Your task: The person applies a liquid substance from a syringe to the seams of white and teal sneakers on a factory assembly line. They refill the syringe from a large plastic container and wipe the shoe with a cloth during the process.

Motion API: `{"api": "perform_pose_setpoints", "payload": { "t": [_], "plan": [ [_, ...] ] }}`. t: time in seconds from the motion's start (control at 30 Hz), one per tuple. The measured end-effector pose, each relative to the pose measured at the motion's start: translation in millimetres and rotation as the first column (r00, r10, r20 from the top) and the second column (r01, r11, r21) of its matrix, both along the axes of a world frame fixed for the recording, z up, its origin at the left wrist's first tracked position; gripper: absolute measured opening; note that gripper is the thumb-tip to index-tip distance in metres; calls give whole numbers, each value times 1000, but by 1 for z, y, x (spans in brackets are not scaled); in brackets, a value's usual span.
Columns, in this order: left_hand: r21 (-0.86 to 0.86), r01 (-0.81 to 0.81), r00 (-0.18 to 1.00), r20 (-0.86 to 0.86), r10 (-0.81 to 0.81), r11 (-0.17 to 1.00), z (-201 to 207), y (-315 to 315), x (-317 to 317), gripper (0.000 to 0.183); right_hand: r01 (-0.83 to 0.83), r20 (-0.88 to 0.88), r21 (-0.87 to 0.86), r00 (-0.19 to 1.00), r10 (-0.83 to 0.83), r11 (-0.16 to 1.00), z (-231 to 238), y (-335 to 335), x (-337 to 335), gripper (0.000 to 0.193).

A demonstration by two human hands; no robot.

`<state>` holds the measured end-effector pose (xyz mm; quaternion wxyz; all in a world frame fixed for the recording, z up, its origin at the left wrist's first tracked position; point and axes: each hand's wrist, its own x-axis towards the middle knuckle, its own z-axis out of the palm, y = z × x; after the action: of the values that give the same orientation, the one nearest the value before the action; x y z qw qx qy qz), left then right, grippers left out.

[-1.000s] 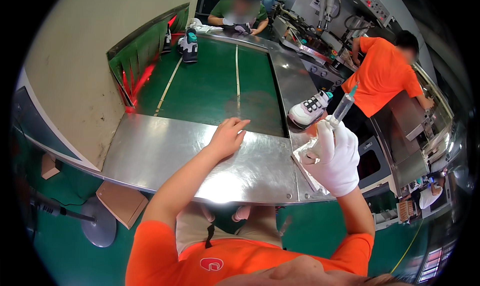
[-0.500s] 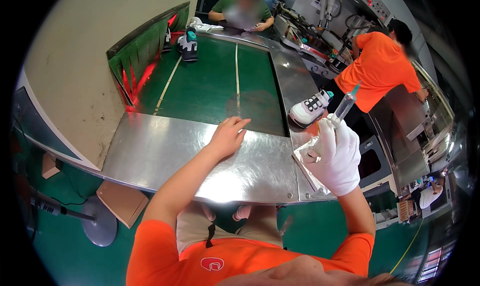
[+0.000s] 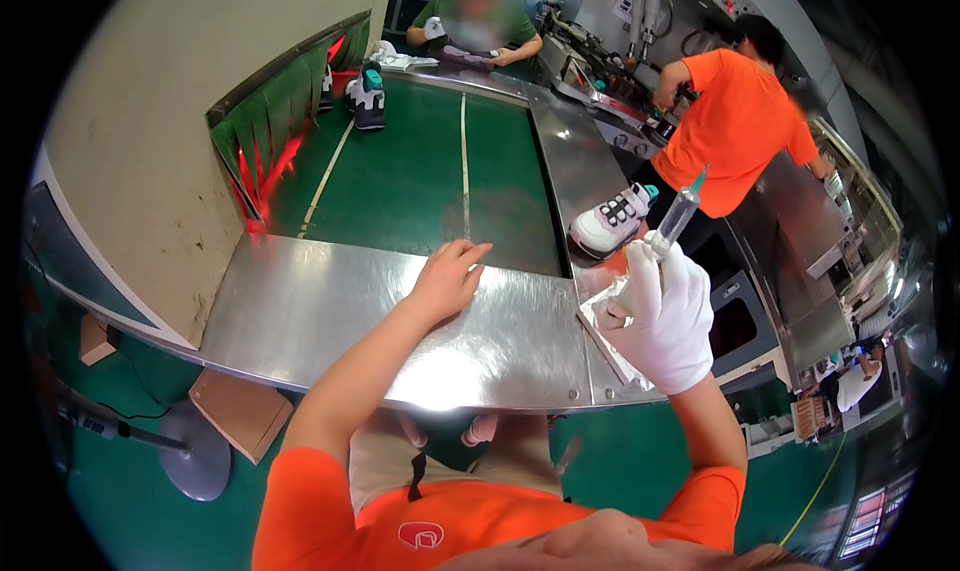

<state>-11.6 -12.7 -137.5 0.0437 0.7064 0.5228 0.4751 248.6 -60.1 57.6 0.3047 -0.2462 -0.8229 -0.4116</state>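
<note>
Head view. Right hand point(image 3: 665, 316), white-gloved: fingers curled closed around one clear syringe point(image 3: 680, 216), teal tip upward, near a white shoe point(image 3: 612, 221) on the metal counter point(image 3: 330, 301). Left hand point(image 3: 448, 281), bare: fingers loosely extended by the green belt point(image 3: 410, 181), nothing visibly held; contact beneath cannot be told.

Handling note: a light, steady grip seems best, tip kept clear of glove, bare fingers and shoe upper.

Count: syringes, one; shoes, four visible: one on the counter, two by the slit curtain point(image 3: 255, 136) (one partly hidden), one with a green-topped co-worker point(image 3: 515, 33); cardboard boxes point(image 3: 240, 411), two, on the floor.
</note>
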Motion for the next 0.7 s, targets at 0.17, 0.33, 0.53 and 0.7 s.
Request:
{"api": "perform_pose_setpoints", "payload": {
  "t": [0.17,0.33,0.53,0.7],
  "plan": [
    [28,-9,1000,-22,9,1000,-5,2,0,37,-49,0,-21,999,49,999,-5,5,4,65],
    [32,-15,999,-31,15,999,-5,2,-1,37,-38,5,-41,999,39,998,-5,5,6,65],
    [32,-3,1000,-26,3,999,-2,2,2,37,-32,-2,-37,999,32,999,-5,3,7,64],
    [0,-9,1000,-25,9,1000,-2,1,-1,38,21,31,-47,999,-19,999,-5,-1,4,63]
  ]
}}
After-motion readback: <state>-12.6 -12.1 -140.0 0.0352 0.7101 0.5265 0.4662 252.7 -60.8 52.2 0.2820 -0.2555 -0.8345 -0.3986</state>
